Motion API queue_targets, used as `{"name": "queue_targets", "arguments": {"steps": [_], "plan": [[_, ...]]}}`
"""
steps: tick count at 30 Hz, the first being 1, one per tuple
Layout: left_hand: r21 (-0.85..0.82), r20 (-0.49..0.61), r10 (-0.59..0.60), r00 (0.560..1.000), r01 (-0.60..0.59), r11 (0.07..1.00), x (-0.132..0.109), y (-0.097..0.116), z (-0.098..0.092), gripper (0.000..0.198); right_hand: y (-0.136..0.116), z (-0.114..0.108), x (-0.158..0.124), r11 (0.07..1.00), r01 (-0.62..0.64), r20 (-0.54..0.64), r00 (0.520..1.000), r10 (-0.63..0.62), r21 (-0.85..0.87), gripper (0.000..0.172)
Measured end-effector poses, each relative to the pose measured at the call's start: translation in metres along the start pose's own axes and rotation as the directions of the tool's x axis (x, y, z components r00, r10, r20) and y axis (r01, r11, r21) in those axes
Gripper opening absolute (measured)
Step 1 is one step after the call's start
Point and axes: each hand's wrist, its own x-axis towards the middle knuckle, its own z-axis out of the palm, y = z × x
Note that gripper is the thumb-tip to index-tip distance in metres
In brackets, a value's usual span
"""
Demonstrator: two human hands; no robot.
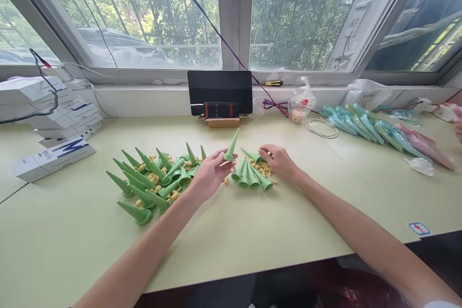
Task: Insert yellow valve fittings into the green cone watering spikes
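Observation:
My left hand (212,175) holds a green plastic cone spike (231,147) by its wide collar, tip pointing up. My right hand (276,160) is over a small pile of yellow plastic pieces (266,171), its fingers closed at the pile's edge; what they grip, if anything, is hidden. Between the hands, several green cones (254,180) lie fanned out with their open ends toward me. To the left of my left hand spreads a larger heap of green cones (144,197) with yellow fittings (155,179) among or on them.
A phone (221,109) showing a timer leans on a dark tablet (220,86) at the back. White boxes (54,156) are stacked at the left. Bagged teal and green pieces (361,122) and a tied plastic bag (301,103) lie at the right. Another person's hand (458,122) shows at the right edge.

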Motion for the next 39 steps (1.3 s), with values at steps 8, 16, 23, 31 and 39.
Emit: {"name": "queue_targets", "arguments": {"steps": [8,16,23,31,39], "plan": [[-0.031,-0.027,-0.002,1.0,0.001,1.0,0.002,0.002,-0.001,0.017,-0.011,-0.001,-0.001,0.988,0.087,-0.048,0.994,-0.094,-0.124,0.028],[-0.128,0.03,0.089,0.996,-0.084,0.988,-0.002,0.006,0.001,0.016,-0.081,0.015,-0.012,0.827,0.508,0.201,0.86,-0.469,-0.24,0.028],[-0.186,0.043,0.132,0.99,-0.122,0.975,-0.005,0.009,0.003,0.036,-0.101,0.029,-0.023,0.733,0.588,0.352,0.803,-0.48,-0.342,0.023],[-0.147,0.0,0.098,0.995,-0.097,0.984,-0.005,0.004,-0.001,0.043,-0.099,0.033,-0.025,0.685,0.629,0.434,0.767,-0.472,-0.367,0.021],[-0.076,0.02,0.093,0.995,-0.091,0.993,-0.004,0.001,-0.001,0.022,-0.097,0.035,-0.025,0.657,0.662,0.4,0.746,-0.532,-0.361,0.016]]}}
